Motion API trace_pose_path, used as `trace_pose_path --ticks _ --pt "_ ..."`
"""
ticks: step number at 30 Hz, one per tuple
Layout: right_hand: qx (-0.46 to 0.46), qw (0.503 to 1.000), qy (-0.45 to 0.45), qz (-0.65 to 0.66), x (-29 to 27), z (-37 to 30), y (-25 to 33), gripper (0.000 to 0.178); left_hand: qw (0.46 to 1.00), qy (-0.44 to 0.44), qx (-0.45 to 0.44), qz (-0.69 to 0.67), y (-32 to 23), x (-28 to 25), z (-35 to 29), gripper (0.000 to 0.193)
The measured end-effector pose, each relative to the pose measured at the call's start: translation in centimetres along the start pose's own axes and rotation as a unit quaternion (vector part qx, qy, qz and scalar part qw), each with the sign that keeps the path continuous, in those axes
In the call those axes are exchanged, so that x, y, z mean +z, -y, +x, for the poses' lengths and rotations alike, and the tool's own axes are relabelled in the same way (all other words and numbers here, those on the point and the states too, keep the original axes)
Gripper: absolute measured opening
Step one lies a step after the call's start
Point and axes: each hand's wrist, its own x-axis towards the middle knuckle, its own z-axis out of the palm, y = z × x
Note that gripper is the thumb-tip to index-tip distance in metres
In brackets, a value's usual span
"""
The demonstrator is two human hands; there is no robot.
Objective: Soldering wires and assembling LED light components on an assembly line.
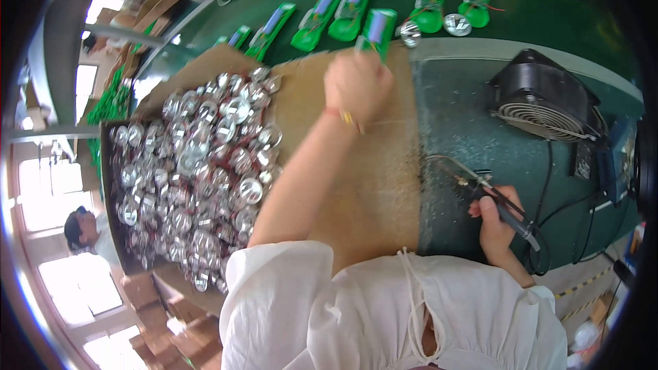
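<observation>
My left hand (pixel 358 83) is stretched forward over the brown cardboard sheet (pixel 356 185). Its fingers are closed on the near end of a green plastic housing (pixel 378 27) with a pale purple cylinder inside. On my right, my right hand (pixel 497 218) grips a soldering iron (pixel 507 214) by its dark handle; a thin metal tube runs along it, with the tip toward the left. Two round silver reflectors (pixel 457 25) lie beside similar green housings (pixel 430 3) at the far side, where thin wires show.
A cardboard box (pixel 113 185) full of silver reflectors with red wires stands at the left. More green housings (pixel 319 18) line the far green surface. A black fan (pixel 541 96) with a round grille stands at the right, near dark cables (pixel 547 178). Another person (pixel 86 229) is at far left.
</observation>
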Motion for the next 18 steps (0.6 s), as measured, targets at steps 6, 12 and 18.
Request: trace_pose_path --ticks 6,12,18 --pt "-0.032 0.999 -0.005 -0.006 0.7 0.4 -0.3 0.016 0.999 -0.002 -0.036 -0.034 -2.4 -1.9 -16.6 0.019" --pt "-0.054 0.998 -0.004 -0.023 1.0 -0.3 0.3 0.019 0.965 -0.214 -0.152 0.002 3.5 -6.3 -18.7 0.022" --pt "-0.046 0.998 0.027 -0.018 1.9 -1.6 0.8 0.018 0.966 -0.240 -0.048 0.082 11.4 -7.5 -16.3 0.020"
